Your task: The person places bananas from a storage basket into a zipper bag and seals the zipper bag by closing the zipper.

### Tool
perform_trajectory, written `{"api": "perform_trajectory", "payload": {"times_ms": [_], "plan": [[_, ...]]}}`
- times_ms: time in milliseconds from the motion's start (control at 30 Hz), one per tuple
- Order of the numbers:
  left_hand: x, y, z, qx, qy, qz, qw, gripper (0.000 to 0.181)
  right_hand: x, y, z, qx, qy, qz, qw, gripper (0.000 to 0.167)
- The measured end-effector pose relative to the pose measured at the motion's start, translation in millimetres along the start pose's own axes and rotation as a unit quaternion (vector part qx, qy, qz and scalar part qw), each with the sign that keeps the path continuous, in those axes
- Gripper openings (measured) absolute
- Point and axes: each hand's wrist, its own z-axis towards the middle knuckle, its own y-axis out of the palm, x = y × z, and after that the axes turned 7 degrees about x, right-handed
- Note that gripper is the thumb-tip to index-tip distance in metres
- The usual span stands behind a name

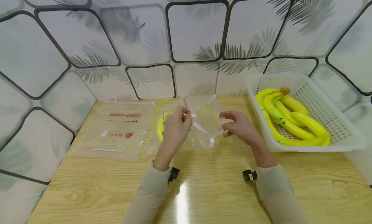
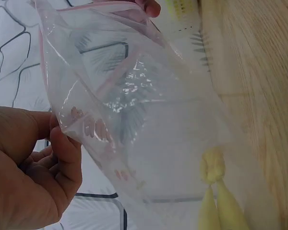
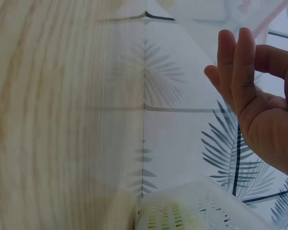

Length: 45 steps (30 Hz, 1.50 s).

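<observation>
On the table (image 1: 209, 188), a bag (image 1: 199, 140) holds bananas (image 1: 160, 128). The left hand (image 1: 176, 124) pinches one side; the right hand (image 1: 239, 127) pinches the other.

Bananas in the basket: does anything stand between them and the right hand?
The left wall of the white basket stands between the right hand and the bananas; nothing visible covers them from above.

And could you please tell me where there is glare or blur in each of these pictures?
Head view: a bright streak of glare on the wooden table; left wrist view: small white glints on the clear bag, bananas hazy through its film; right wrist view: wood grain soft, basket hazy toward its left side.
</observation>
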Motion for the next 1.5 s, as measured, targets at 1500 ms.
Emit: {"api": "perform_trajectory", "payload": {"times_ms": [1500], "plan": [[0.1,-1.9,10.3,-0.012,-0.077,-0.239,0.9679,0.016,-60.9,-71.8,-37.5,0.107,-0.047,-0.284,0.9518,0.072]]}}
